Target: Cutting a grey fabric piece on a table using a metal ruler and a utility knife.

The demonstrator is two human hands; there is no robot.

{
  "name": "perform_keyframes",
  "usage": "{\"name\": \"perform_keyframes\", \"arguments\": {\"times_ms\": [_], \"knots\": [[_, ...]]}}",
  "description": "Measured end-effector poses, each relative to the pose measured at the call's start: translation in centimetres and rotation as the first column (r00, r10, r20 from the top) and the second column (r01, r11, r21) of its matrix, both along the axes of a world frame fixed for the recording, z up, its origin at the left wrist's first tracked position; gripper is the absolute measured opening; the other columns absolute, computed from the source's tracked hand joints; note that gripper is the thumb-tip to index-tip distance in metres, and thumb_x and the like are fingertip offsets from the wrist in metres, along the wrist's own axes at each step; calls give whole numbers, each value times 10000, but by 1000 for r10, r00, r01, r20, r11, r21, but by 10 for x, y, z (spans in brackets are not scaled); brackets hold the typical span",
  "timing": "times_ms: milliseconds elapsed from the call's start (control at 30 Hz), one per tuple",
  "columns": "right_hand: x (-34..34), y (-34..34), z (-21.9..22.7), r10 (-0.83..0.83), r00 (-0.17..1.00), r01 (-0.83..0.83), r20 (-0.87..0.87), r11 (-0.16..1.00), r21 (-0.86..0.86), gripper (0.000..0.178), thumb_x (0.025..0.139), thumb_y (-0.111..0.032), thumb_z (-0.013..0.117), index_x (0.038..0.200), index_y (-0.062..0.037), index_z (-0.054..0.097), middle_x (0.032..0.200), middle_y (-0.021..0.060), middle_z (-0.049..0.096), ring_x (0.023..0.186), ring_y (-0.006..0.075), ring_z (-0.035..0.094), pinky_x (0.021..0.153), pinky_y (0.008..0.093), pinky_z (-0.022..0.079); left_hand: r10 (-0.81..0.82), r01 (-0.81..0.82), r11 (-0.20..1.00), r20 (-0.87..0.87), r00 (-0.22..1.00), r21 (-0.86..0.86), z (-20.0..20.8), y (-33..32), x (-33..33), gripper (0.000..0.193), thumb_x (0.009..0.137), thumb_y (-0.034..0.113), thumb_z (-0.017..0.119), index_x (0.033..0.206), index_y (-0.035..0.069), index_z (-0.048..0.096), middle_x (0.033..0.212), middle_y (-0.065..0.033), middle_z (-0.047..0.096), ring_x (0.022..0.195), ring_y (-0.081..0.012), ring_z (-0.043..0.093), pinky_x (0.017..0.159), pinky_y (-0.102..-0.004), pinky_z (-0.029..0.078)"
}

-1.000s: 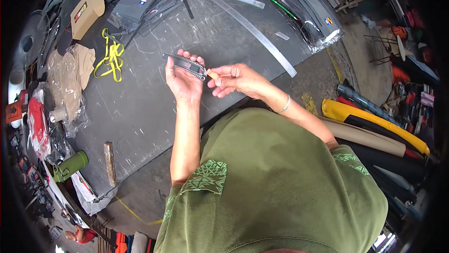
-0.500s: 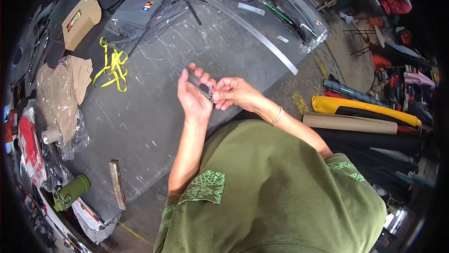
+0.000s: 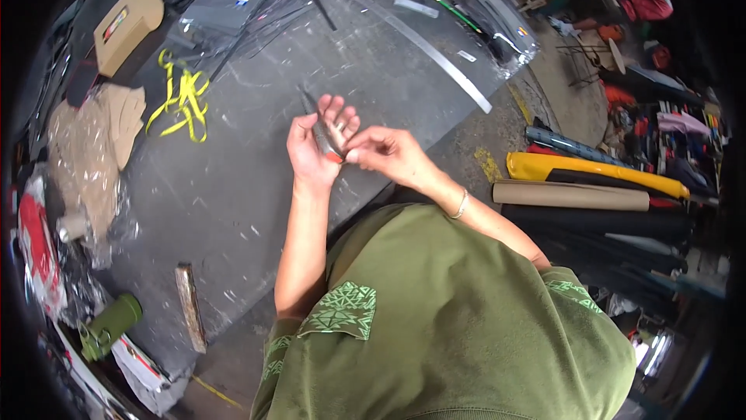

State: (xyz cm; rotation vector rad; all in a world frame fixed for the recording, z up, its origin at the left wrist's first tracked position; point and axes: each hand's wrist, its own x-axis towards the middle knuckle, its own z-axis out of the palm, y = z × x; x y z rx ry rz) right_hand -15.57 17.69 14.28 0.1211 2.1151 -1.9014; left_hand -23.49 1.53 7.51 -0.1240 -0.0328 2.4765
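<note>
In front of my body, above the table's near edge, my left hand (image 3: 313, 149) is turned palm up with its fingers partly curled. A slim dark metal tool (image 3: 325, 137) lies across that palm; a thin blade-like tip sticks out past the thumb, and its lower end is orange-red. It looks like a knife, but blur hides the exact kind. My right hand (image 3: 394, 154) pinches at the orange end with thumb and forefinger. Both hands are touching each other around the tool.
The grey table (image 3: 233, 202) carries a yellow strap (image 3: 185, 101), a metal ruler strip (image 3: 435, 55), a wooden bar (image 3: 190, 307) and a green bottle (image 3: 111, 327). Cardboard pieces (image 3: 128, 27) and dark offcuts lie along the far side. Rolls, one of them yellow (image 3: 590, 171), stand at right.
The tool has turned in my left palm, so its tip and orange end now show. My left fingers have risen a little; my right hand stays at the lower end. The view has shifted slightly.
</note>
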Motion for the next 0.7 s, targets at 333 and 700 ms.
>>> {"name": "perform_keyframes", "arguments": {"times_ms": [333, 700], "knots": [[45, 58, -14, 38, 998, -42, 57, 997, 64, 191, 1001, -178, 685, 1103, -19, 706, 873, -13, 689, 776, 61, 630, 724, 243, 548, 113, -97, 991, -179, 977, 92, 16, 15, 27, 586, 850, 325, 623, 1355, 30, 578, 1537, -161, 488, 1468, -419, 374, 1253, -569, 223], [117, 141, -1, 0, 975, 16, -223, 997, 70, 199, 923, -153, 777, 1076, -34, 732, 865, -6, 712, 756, 56, 632, 687, 236, 531, 48, -2, 984, -258, 965, 177, 24, 109, 108, 1156, 824, 893, 437, 1514, -34, 412, 1632, -239, 310, 1540, -449, 188, 1260, -594, 106]]}}
